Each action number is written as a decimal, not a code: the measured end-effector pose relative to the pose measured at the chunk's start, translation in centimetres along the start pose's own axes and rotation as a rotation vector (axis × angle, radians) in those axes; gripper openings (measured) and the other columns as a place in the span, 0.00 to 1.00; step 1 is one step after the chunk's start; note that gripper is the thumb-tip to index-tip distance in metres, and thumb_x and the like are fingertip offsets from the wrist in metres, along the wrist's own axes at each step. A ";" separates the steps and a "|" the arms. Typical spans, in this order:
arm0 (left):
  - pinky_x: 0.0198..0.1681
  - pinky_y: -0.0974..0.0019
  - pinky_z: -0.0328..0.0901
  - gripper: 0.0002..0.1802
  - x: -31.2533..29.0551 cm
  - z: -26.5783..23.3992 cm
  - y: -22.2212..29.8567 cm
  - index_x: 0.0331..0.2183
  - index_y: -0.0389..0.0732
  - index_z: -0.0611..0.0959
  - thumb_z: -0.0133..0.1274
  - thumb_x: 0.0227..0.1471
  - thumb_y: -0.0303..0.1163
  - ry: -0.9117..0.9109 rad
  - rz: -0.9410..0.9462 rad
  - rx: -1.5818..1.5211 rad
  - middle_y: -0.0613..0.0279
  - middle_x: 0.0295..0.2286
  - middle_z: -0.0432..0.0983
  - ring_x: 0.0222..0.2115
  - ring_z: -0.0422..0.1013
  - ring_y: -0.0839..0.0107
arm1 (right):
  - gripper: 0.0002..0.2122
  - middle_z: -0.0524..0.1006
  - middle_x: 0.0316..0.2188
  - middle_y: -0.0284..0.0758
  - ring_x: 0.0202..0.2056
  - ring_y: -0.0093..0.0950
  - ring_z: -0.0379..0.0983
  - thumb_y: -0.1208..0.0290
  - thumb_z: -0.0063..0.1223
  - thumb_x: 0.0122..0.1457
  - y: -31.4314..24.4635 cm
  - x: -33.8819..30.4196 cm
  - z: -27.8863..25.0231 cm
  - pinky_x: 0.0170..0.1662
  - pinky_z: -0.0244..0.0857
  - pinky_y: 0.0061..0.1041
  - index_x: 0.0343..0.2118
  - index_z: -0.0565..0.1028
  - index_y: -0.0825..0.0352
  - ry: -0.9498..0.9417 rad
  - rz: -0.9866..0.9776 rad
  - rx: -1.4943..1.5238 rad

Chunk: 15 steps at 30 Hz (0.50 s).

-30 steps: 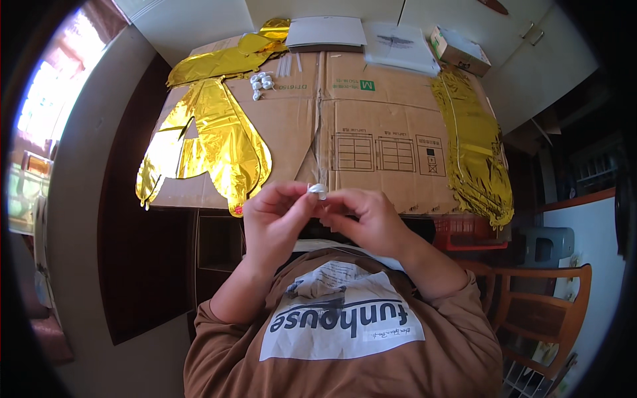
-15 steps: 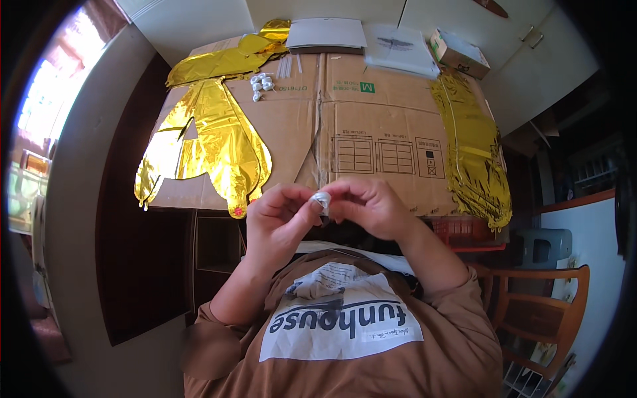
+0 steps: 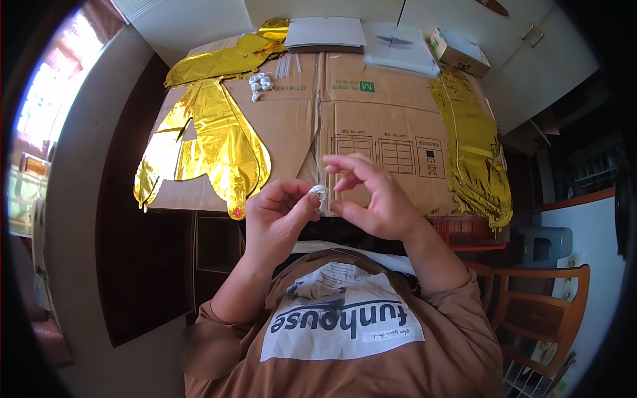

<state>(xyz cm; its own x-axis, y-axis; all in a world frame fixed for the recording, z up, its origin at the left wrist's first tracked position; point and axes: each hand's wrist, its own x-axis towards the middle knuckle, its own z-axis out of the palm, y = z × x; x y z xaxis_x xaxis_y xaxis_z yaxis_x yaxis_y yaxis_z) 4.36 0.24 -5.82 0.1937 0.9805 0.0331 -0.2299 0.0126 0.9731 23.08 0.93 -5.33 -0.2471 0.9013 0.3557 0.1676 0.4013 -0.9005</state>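
Over the near edge of the cardboard, my left hand (image 3: pixel 282 207) pinches a small coil of white string (image 3: pixel 319 192) between thumb and fingertips. Just to its right, my right hand (image 3: pixel 378 196) is open, thumb and fingers spread, with nothing visible in it. A gap shows between these fingers and the coil. Several similar small white coils (image 3: pixel 261 82) lie in a cluster toward the back left. Left of my hands, a flat gold foil balloon shaped like a letter A (image 3: pixel 232 142) rests on the cardboard.
The flattened cardboard (image 3: pixel 385 119) covers the table. More gold foil (image 3: pixel 219 65) lies at the back left, and a long gold foil piece (image 3: pixel 470 146) along the right edge. White sheets (image 3: pixel 325 33), a clear sleeve (image 3: pixel 400 52) and a small box (image 3: pixel 460 52) stand at the back. A wooden chair (image 3: pixel 580 292) is at right.
My right hand has let go of the white coil and opened, moving slightly right with its fingers spread. My left hand still holds the coil in nearly the same place.
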 end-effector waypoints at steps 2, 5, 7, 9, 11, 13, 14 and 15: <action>0.28 0.79 0.67 0.05 0.2 -0.1 0.1 0.33 0.32 0.78 0.56 0.51 0.22 0.002 0.000 -0.019 0.63 0.25 0.76 0.23 0.72 0.80 | 0.14 0.76 0.31 0.33 0.33 0.23 0.73 0.78 0.56 0.51 0.5 -0.5 0.7 0.38 0.67 0.21 0.43 0.74 0.68 -0.090 0.109 0.088; 0.28 0.78 0.67 0.05 0.4 -0.2 -0.1 0.33 0.32 0.78 0.56 0.51 0.22 0.041 0.042 0.041 0.63 0.25 0.76 0.24 0.72 0.80 | 0.08 0.75 0.23 0.32 0.29 0.25 0.73 0.78 0.56 0.51 0.3 -1.2 1.4 0.36 0.66 0.24 0.36 0.75 0.68 -0.140 0.211 0.020; 0.29 0.78 0.67 0.05 0.5 -0.2 -0.6 0.32 0.31 0.79 0.55 0.51 0.22 0.098 0.087 0.165 0.64 0.24 0.76 0.24 0.72 0.81 | 0.06 0.73 0.22 0.32 0.26 0.27 0.72 0.77 0.57 0.49 0.1 -1.0 1.4 0.34 0.64 0.26 0.31 0.74 0.67 -0.078 -0.143 -0.348; 0.29 0.77 0.67 0.05 0.6 -0.4 -0.9 0.31 0.32 0.79 0.56 0.49 0.22 0.045 0.186 0.464 0.63 0.23 0.76 0.24 0.72 0.81 | 0.06 0.70 0.19 0.32 0.23 0.31 0.68 0.75 0.58 0.46 -0.4 -0.8 1.5 0.31 0.61 0.30 0.25 0.71 0.64 0.027 -0.411 -0.564; 0.28 0.74 0.67 0.05 0.5 -0.2 -0.7 0.29 0.34 0.80 0.58 0.46 0.22 -0.013 0.224 0.646 0.61 0.22 0.75 0.23 0.72 0.79 | 0.06 0.70 0.19 0.32 0.23 0.31 0.69 0.76 0.58 0.46 -1.3 0.1 0.5 0.31 0.61 0.30 0.25 0.71 0.63 -0.044 -0.487 -0.668; 0.28 0.74 0.67 0.05 0.2 -0.6 -1.1 0.30 0.34 0.80 0.58 0.46 0.23 -0.094 0.119 0.476 0.62 0.22 0.76 0.23 0.72 0.80 | 0.08 0.73 0.22 0.32 0.24 0.29 0.69 0.77 0.62 0.46 -1.9 1.5 -0.7 0.30 0.63 0.27 0.30 0.75 0.66 -0.164 -0.469 -0.643; 0.28 0.75 0.67 0.06 0.1 -0.8 -1.2 0.30 0.34 0.80 0.58 0.46 0.23 -0.134 0.069 0.390 0.62 0.22 0.76 0.23 0.72 0.80 | 0.08 0.73 0.23 0.32 0.24 0.26 0.69 0.76 0.62 0.47 -1.6 2.1 -1.1 0.30 0.63 0.26 0.30 0.75 0.66 -0.214 -0.299 -0.453; 0.28 0.76 0.67 0.06 0.2 -0.9 -0.8 0.31 0.33 0.80 0.58 0.48 0.24 -0.158 0.024 0.353 0.64 0.23 0.76 0.24 0.72 0.81 | 0.08 0.74 0.23 0.31 0.25 0.24 0.70 0.75 0.62 0.47 -0.9 2.5 -1.3 0.31 0.64 0.25 0.31 0.75 0.66 -0.262 -0.129 -0.261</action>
<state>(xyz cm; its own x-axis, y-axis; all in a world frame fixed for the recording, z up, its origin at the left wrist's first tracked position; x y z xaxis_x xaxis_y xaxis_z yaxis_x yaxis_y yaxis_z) 3.70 0.57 -6.79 0.3433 0.9370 0.0642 0.1012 -0.1049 0.9893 23.53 3.05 -3.26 -0.5120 0.7821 0.3552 0.3481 0.5670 -0.7466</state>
